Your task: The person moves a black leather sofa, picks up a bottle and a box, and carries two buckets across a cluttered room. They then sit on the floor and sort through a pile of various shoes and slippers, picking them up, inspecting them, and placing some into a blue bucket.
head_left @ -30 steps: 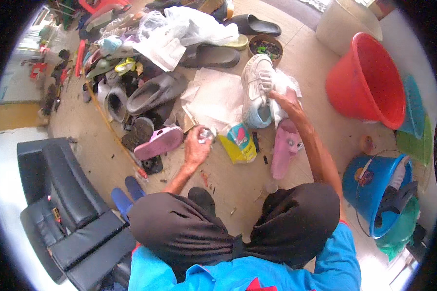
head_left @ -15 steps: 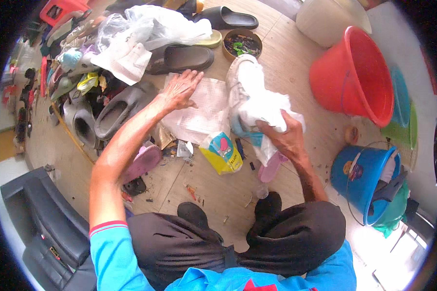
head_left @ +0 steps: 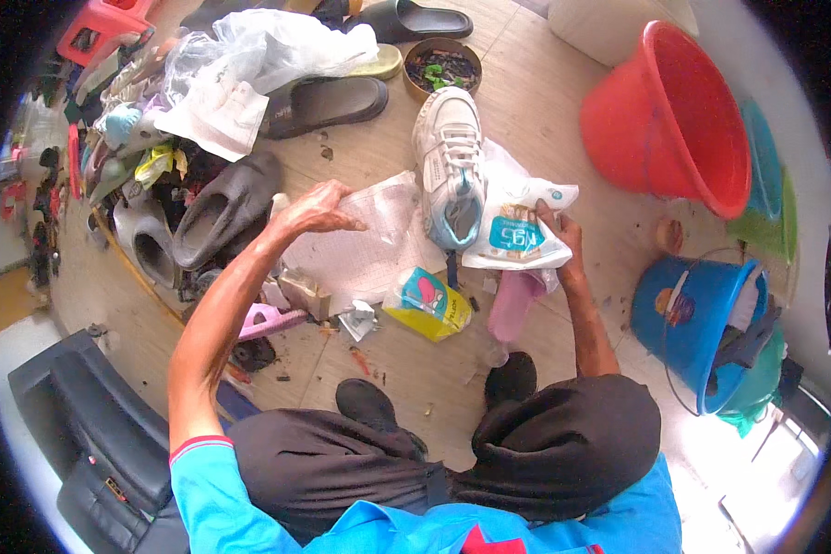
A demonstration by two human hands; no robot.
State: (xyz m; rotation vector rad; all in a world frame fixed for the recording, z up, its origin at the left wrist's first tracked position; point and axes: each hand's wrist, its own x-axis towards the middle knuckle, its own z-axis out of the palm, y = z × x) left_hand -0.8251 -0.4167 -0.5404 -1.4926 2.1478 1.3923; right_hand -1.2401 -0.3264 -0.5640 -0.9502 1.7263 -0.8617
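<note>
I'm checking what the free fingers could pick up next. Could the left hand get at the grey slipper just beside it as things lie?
Probably yes. The left hand pinches the clear plastic sheet, and the grey slipper lies right beside it on the floor, its top uncovered. Nothing stands between them, though the fingers would have to let the sheet go.

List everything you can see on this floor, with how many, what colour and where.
white lace-up sneaker: 1, white with pale blue lining, floor centre, top.
clear plastic sheet: 1, translucent, under the left hand.
white printed plastic bag: 1, white and blue, in the right hand.
yellow snack packet: 1, yellow and blue, floor centre.
pink slipper: 1, pink, below the bag.
grey clogs: several, grey, left.
dark sandal: 1, brown-black, top.
red plastic tub: 1, red, top right.
blue plastic bucket: 1, blue, right.
black seat: 1, black, lower left.
left hand: fingers pinch the sheet.
right hand: fingers grip the bag.
</note>
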